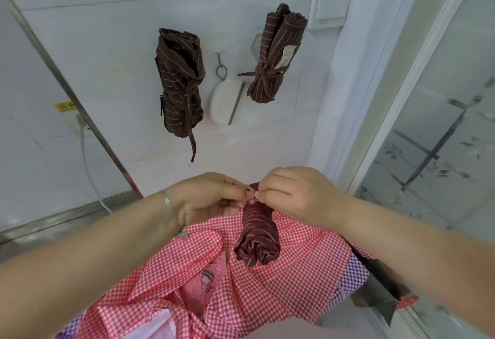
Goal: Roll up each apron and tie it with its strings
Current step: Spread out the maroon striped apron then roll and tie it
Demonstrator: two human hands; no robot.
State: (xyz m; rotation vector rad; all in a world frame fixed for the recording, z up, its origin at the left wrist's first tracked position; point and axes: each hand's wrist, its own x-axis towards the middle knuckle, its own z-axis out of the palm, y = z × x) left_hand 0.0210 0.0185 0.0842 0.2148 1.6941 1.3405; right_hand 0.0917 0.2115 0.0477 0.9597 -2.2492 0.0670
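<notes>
A rolled brown striped apron (258,237) hangs in front of me, its lower end resting against the red checked garment I wear. My left hand (211,196) and my right hand (297,194) meet at the roll's top, and each pinches the apron's string there. Two more rolled brown striped aprons hang on the white tiled wall: one at the left (180,84) with a string dangling below it, one at the right (276,55) tied round its middle with a bow.
A white oval object (223,104) hangs from a wall hook between the two hung rolls. A light switch (333,1) sits at the upper right. A frosted glass door (442,124) stands at the right, and a metal pole (67,92) slants across the left.
</notes>
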